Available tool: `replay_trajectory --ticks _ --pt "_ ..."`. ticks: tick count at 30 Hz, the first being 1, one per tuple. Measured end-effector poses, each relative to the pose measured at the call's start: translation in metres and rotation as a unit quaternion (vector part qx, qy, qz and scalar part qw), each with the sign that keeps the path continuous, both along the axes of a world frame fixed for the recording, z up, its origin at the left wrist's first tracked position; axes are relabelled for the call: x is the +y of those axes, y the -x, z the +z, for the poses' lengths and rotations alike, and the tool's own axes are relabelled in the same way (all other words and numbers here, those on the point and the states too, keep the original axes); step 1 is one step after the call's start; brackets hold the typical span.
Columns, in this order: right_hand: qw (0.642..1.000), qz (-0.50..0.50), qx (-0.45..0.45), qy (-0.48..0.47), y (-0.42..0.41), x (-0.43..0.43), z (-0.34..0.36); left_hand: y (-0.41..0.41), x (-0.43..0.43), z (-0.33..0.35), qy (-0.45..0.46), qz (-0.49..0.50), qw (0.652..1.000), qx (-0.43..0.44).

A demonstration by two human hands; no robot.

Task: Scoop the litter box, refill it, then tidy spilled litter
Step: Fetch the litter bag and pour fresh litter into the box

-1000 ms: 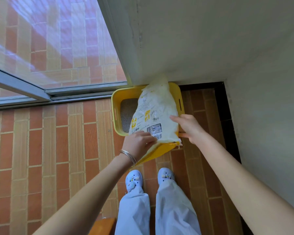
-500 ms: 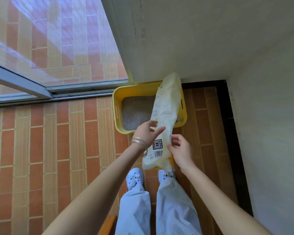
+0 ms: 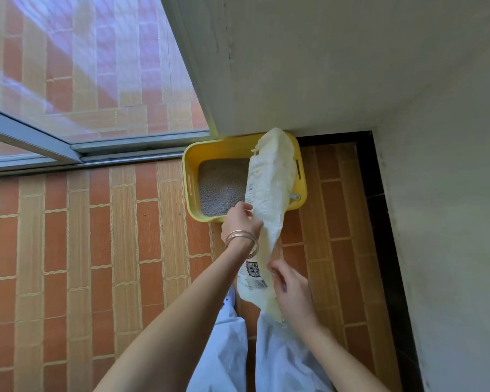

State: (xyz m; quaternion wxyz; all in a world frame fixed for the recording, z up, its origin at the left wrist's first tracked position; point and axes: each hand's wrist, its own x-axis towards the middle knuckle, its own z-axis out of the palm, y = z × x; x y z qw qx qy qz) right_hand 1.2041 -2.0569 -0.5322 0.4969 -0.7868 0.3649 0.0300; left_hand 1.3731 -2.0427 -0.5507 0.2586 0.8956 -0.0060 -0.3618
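bag (image 3: 272,176) lifted higher over box (image 3: 190,171), left hand (image 3: 239,222) and right hand (image 3: 292,292) gripping it

There is 1 yellow litter box (image 3: 191,165) with 2 slot handles (image 3: 189,183) in its rim and 1 bed of grey litter (image 3: 221,188). There is 1 white litter bag (image 3: 269,188). There are 2 grips, the left grip (image 3: 239,222) and the right grip (image 3: 290,290), and 2 white trouser legs (image 3: 224,349). The thin bangles (image 3: 241,236) are too close-set to count.
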Motion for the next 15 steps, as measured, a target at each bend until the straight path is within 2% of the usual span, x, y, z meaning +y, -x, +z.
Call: replay_trajectory --ticks 4,6,10,13,15 --pt "0.997 0.071 -0.006 0.014 0.004 -0.003 -0.002 0.002 0.002 -0.001 0.049 -0.012 0.999 -0.017" --pt "0.994 0.103 -0.013 0.028 0.005 -0.003 -0.003 -0.001 0.001 0.001 0.070 0.033 0.996 -0.037" --pt "0.989 0.135 -0.023 0.052 0.008 -0.001 -0.004 -0.014 0.003 0.004 0.039 0.121 0.991 -0.047" --pt "0.994 0.112 -0.006 -0.010 0.006 -0.003 0.000 -0.021 0.008 0.008 0.020 0.155 0.987 -0.036" --pt "0.990 0.092 0.030 -0.100 0.002 -0.008 0.004 -0.023 0.015 0.009 0.027 0.163 0.985 -0.040"
